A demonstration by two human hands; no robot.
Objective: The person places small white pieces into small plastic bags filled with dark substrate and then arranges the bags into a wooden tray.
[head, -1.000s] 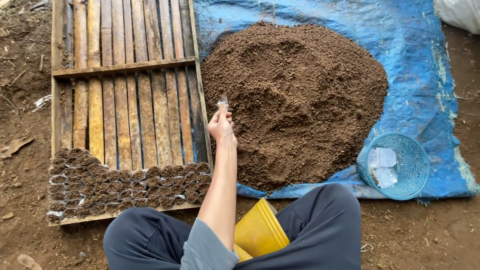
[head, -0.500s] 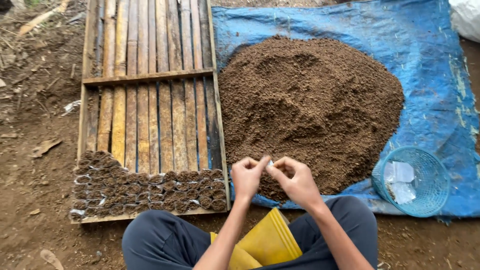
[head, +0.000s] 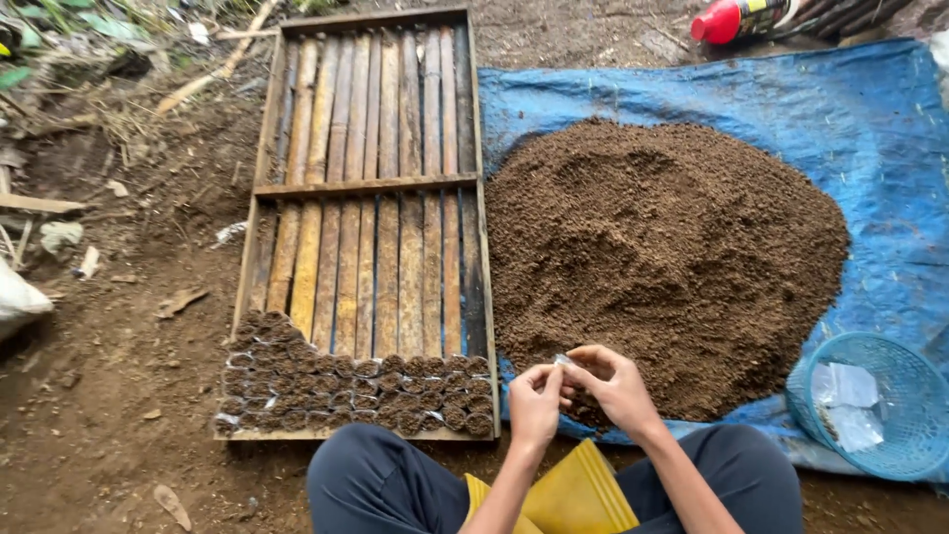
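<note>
My left hand [head: 535,400] and my right hand [head: 615,387] meet over the near edge of a big heap of brown soil [head: 664,252]. Between their fingertips they pinch a small clear plastic bag [head: 563,362]. Left of my hands lies a long bamboo-slat tray [head: 371,198]; its near end holds several rows of small soil-filled bags [head: 346,391]. The soil heap rests on a blue tarp [head: 791,109].
A blue mesh basket [head: 870,405] with clear bags in it sits at the right. A yellow thing [head: 573,494] lies between my knees. A red-capped bottle [head: 736,18] lies at the far edge. Bare dirt and litter are at the left.
One second ago only one hand reached out with the small bag near the tray's edge. Both hands have since come together on the bag close to my knees.
</note>
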